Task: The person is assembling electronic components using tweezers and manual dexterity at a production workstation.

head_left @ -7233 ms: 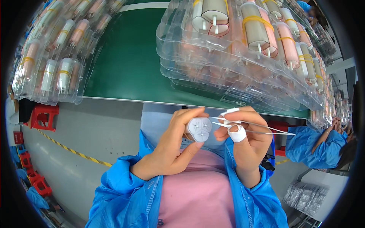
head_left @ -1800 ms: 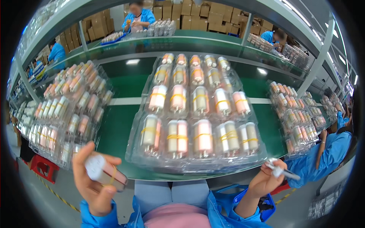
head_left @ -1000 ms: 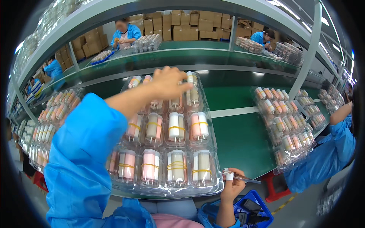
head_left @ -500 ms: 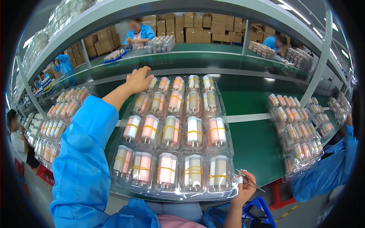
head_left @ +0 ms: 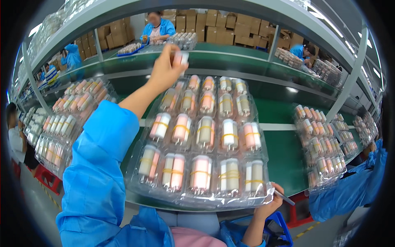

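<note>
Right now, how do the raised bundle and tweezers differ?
The bundle is chunky; the tweezers are slim. The bundle shows white and pink; the tweezers look grey. The bundle is in the left hand by the tray's far end; the tweezers are in the right hand by its near right corner. Both are held.

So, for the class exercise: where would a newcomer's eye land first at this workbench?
Probably on the large clear tray of yellow-banded pink, white and grey cylinder bundles, filling the middle of the green bench. Next might come the left hand, raised by the tray's far left corner with a blurred bundle in its grip, then the right hand at the near right corner, holding a slim grey tool.
</note>
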{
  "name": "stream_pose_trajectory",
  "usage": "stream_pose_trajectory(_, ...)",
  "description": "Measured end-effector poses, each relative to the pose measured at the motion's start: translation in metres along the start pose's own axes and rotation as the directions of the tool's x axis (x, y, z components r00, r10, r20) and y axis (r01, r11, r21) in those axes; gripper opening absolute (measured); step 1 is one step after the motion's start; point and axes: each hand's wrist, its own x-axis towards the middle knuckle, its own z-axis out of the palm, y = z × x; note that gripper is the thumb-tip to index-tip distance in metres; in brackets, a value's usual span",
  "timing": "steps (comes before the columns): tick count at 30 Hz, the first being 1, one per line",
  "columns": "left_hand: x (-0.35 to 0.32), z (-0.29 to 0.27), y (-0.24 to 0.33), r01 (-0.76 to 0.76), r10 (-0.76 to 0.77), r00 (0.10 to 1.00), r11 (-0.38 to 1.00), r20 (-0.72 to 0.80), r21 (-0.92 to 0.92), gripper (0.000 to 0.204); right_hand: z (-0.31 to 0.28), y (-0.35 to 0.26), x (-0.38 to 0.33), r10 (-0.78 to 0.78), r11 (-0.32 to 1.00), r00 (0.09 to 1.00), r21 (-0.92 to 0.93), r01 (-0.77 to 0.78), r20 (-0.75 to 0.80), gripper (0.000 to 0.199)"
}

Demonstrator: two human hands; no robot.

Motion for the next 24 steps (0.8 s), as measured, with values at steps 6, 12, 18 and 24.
stream_pose_trajectory(6,-0.079,-0.065,0.133,0.19,-0.197,0.977,0.619,0.083,-0.762,0.042,-0.029,-0.015,-0.005,0.04,0.95,0.994,0.313,-0.006,-0.103,0.016)
stream_pose_trajectory(12,-0.249,-0.125,0.178,0.442,-0.466,0.85,0.38,0.245,-0.813,0.057,-0.027,-0.065,-0.039,-0.083,0.951,0.992,0.306,0.049,0.099,0.02)
stream_pose_trajectory(18,-0.34,-0.079,0.15,0.562,-0.565,0.778,0.427,0.276,-0.708,0.055,0.027,-0.095,-0.087,-0.021,0.974,0.926,0.218,-0.066,0.376,0.026)
stream_pose_trajectory(24,-0.371,-0.058,0.145,0.536,-0.404,0.842,0.55,0.358,-0.64,0.05,0.068,-0.109,-0.113,0.021,0.931,0.677,0.231,-0.281,0.735,0.021)
